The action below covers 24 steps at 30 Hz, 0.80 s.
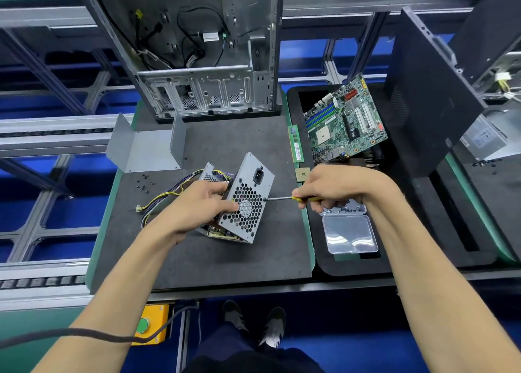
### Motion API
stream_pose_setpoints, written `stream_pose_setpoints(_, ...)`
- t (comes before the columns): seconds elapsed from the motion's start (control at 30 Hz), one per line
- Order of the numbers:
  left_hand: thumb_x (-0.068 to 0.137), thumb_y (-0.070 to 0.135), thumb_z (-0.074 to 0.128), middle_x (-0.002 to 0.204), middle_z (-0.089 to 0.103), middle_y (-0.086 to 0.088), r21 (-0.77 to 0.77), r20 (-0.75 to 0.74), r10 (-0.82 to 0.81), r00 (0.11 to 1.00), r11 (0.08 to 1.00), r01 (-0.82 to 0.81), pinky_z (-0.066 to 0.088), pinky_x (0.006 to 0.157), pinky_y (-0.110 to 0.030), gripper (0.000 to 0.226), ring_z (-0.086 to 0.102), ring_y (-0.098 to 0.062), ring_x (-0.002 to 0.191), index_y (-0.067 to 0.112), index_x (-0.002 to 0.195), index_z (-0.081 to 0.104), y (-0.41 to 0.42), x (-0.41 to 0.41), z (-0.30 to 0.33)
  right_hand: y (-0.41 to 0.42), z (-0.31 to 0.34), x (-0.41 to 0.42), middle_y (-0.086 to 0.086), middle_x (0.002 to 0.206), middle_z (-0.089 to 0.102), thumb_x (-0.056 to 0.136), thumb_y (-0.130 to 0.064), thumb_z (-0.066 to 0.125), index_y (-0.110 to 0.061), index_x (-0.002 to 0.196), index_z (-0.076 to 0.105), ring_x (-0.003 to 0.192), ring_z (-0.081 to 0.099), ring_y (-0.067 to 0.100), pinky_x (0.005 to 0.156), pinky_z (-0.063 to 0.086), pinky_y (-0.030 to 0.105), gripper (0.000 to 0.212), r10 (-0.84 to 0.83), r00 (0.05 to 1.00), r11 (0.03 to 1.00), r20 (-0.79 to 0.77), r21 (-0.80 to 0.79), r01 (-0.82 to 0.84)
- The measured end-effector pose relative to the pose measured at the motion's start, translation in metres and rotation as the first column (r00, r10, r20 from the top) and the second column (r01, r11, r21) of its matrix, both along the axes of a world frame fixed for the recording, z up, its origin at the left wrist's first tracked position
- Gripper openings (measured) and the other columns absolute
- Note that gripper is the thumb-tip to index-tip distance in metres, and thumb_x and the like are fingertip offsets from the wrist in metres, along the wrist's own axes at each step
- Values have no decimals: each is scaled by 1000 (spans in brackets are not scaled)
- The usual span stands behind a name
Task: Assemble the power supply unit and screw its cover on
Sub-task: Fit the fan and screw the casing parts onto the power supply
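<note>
The grey power supply unit (251, 186) stands tilted on the dark mat, its honeycomb fan grille and power socket facing me. My left hand (205, 206) grips its left side, thumb on the grille. A bundle of coloured cables (166, 196) trails out to the left. My right hand (335, 186) is closed on a yellow-handled screwdriver (282, 198), whose tip touches the right edge of the grille panel. The grey U-shaped metal cover (143, 150) lies apart, behind and left of the unit. Several small black screws (143, 182) are scattered near the cover.
An open computer case (203, 62) stands at the back of the mat. To the right, a black tray holds a motherboard (344, 119), a RAM stick (294, 141), a CPU (302, 174) and a clear plastic screw box (349, 231). A black side panel (431, 96) leans at the right.
</note>
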<state>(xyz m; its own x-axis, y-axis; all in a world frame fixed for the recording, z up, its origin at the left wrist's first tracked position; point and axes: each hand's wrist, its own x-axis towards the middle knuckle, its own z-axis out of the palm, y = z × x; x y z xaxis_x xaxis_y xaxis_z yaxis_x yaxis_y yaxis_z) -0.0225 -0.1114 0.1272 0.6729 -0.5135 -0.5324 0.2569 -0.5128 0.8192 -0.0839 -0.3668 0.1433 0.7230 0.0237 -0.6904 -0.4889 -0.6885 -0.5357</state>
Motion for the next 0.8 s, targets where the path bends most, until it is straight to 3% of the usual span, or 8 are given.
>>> stream_pose_setpoints(0.13,94,-3,62,92,80,-5,-23,-23,-5,1000,1000,4,52,59,-15,26,75,-12,75,11,114,70,-3,-2,-2,-1,-2,-1,5,61,48,95,-36,70,-7,81,56,42,37,15,41,31,18,35,84,996,991,6,-101,-83)
stream_pose_setpoints(0.2,94,-4,62,93,80,-4,-32,-26,-5,1000,999,4,53,61,-15,26,76,-12,77,11,114,69,-3,-2,-2,0,-4,-2,10,73,54,89,-34,77,-2,84,62,52,44,21,48,37,24,35,133,989,972,69,-205,-117)
stream_pose_setpoints(0.27,94,-3,61,93,80,-3,-38,-26,-5,1000,999,4,53,60,-14,26,76,-11,76,12,114,69,-2,-2,-3,1,-5,-5,5,80,64,86,-36,80,-17,80,66,60,51,19,53,41,29,24,158,964,946,215,-312,-86)
stream_pose_setpoints(0.4,94,-2,63,86,80,-2,-35,-1,16,1000,999,-16,49,53,-11,23,73,-6,68,12,110,71,0,-2,-3,2,-3,-15,-10,78,54,90,-51,70,-32,85,54,78,53,23,57,34,31,26,317,891,848,324,-519,-113)
stream_pose_setpoints(0.5,93,-2,63,90,80,-4,-41,2,27,1000,999,-27,51,56,-13,23,75,-9,73,11,110,72,1,-1,-4,2,-7,-19,-6,69,64,97,-48,62,-22,80,63,68,58,12,62,44,30,32,285,909,900,304,-413,-143)
stream_pose_setpoints(0.6,93,-4,62,92,80,-5,-57,-15,28,999,998,-29,54,59,-15,24,76,-11,77,9,112,71,-1,-3,-4,4,-14,-20,-6,49,62,102,-38,57,-11,79,73,36,43,5,40,38,18,39,41,982,991,183,-135,-16)
stream_pose_setpoints(0.7,94,-5,61,86,80,-1,-56,-15,21,1000,998,-22,52,56,-13,23,75,-7,70,10,108,69,-4,-6,-4,3,-19,-18,-4,46,51,105,-34,50,-3,88,72,32,33,7,34,25,15,41,-181,983,980,-14,79,182)
stream_pose_setpoints(0.8,94,-5,61,86,80,0,-59,-9,33,999,998,-34,52,56,-12,24,74,-6,70,11,109,69,-4,-6,-3,2,-19,-18,0,53,47,99,-37,61,-12,77,59,39,31,10,36,24,16,33,-149,989,986,-23,73,150)
